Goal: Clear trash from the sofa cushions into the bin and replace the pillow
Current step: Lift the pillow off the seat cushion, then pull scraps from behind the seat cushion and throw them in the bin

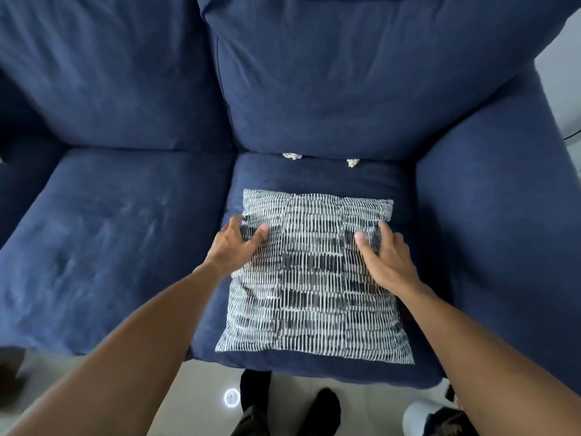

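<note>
Nearest, at the lower right floor, a white bin shows only its rim. Above it, both hands pinch the pillow by its side edges: the left hand and right hand each clamp thumb on top, fingers tucked under, probably to lift it off the seat cushion where it lies flat. Its cover is soft woven fabric, white with black dashes. Beyond, two crumpled pale paper scraps sit wedged in the crease below the velvety navy backrest.
</note>
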Tool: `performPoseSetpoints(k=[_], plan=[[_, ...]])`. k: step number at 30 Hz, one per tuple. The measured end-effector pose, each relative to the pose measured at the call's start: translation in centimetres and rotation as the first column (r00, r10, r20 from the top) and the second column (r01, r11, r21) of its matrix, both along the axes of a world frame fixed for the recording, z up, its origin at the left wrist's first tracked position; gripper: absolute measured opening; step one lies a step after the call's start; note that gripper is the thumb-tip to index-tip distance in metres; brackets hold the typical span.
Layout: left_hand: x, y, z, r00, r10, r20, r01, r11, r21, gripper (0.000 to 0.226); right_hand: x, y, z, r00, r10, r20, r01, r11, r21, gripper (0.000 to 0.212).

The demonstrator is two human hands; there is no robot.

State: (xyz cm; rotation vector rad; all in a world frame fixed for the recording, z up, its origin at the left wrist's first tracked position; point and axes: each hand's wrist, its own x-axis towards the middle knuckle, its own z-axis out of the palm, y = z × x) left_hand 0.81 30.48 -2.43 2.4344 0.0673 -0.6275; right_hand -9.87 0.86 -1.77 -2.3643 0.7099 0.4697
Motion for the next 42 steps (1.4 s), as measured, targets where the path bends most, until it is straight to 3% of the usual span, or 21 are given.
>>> performPoseSetpoints(k=[12,26,42], plan=[[6.1,-2.2,5.5,0.989,-0.096,0.116,0.094,0.995,0.022,0.091,6.9,-0.9,5.7,0.984,0.131,0.119,-0.115,0.984,-0.133,0.089],[11.1,-5.1,8.6,0.967,-0.145,0.207,0.158,0.986,-0.047,0.090,11.7,-1.3,8.5,0.968,0.138,0.208,-0.094,0.973,-0.208,0.087],[15.9,-7.5,3.5,0.966,-0.192,0.175,0.200,0.979,-0.027,0.086,16.2,-3.2,3.3,0.986,0.106,0.127,-0.078,0.976,-0.205,0.089]])
